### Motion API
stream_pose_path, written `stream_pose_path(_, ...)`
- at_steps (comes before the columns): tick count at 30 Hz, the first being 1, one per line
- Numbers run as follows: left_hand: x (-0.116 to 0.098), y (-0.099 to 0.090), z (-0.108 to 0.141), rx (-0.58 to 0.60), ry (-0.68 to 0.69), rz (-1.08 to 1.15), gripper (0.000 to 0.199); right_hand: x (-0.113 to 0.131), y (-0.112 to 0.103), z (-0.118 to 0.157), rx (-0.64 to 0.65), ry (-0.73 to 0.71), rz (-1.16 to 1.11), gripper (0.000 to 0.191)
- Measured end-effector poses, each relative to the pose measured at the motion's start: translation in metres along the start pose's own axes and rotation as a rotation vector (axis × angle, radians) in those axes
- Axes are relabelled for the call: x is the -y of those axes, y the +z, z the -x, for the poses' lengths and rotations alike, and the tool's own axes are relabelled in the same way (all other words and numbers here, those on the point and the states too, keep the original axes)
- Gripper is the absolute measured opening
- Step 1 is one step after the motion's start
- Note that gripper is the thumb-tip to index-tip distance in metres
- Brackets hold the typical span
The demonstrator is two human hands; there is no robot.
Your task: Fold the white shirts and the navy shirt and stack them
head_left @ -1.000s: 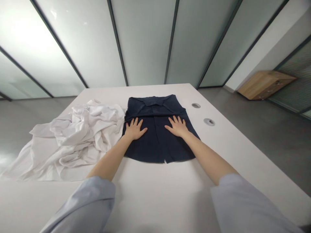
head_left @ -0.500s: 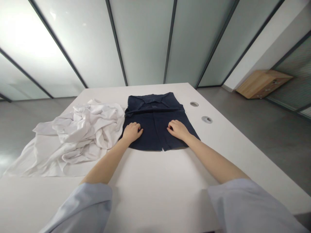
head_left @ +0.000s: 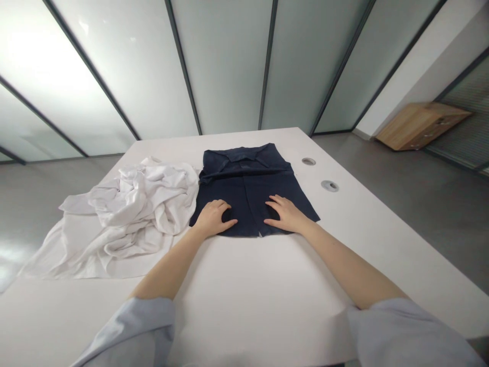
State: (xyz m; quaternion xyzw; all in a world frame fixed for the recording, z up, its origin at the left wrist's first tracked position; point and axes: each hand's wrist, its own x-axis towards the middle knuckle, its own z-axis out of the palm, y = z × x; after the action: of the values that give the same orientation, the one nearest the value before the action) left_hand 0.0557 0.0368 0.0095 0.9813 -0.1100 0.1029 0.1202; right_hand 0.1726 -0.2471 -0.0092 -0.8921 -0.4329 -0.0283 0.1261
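Nearer the hem than before, the left hand (head_left: 212,218) and right hand (head_left: 287,214) rest on a navy garment (head_left: 247,201), thumbs parted wide from fingers, grasping nothing visible. Smooth cloth stretches ahead between both, seam running away to folded layers. Left of them, crumpled white fabric (head_left: 133,204) heaps on the pale table (head_left: 244,290).

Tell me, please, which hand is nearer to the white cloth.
Left. The left hand is beside the white cloth; the right hand is farther, at the navy garment's right side.
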Motion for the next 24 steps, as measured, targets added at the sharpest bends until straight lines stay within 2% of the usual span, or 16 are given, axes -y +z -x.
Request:
stream_pose_path(4,-0.008,0.005,0.004,0.091,0.16,0.055,0.088,0.001,0.005,-0.001,0.032,0.046,0.035,0.07)
stream_pose_path(6,-0.01,0.007,0.005,0.116,0.181,0.052,0.095,-0.001,0.007,-0.003,0.031,0.057,0.039,0.069)
stream_pose_path(8,-0.011,0.008,0.004,0.101,0.165,0.045,0.085,-0.002,0.009,-0.004,0.02,0.06,0.036,0.067)
stream_pose_path(12,-0.012,0.008,0.0,0.046,0.167,0.058,0.047,-0.002,0.008,-0.005,-0.032,0.033,0.014,0.062)
stream_pose_path(16,-0.013,0.007,-0.003,0.055,0.178,0.069,0.022,0.006,0.002,-0.006,-0.105,-0.108,-0.082,0.037)
stream_pose_path(19,-0.011,0.008,-0.003,0.075,0.173,0.091,0.022,0.015,-0.006,-0.007,-0.073,-0.18,-0.156,0.023)
stream_pose_path(24,-0.008,0.007,-0.004,0.073,0.131,0.075,0.03,0.026,-0.011,-0.005,-0.004,-0.196,-0.176,0.031)
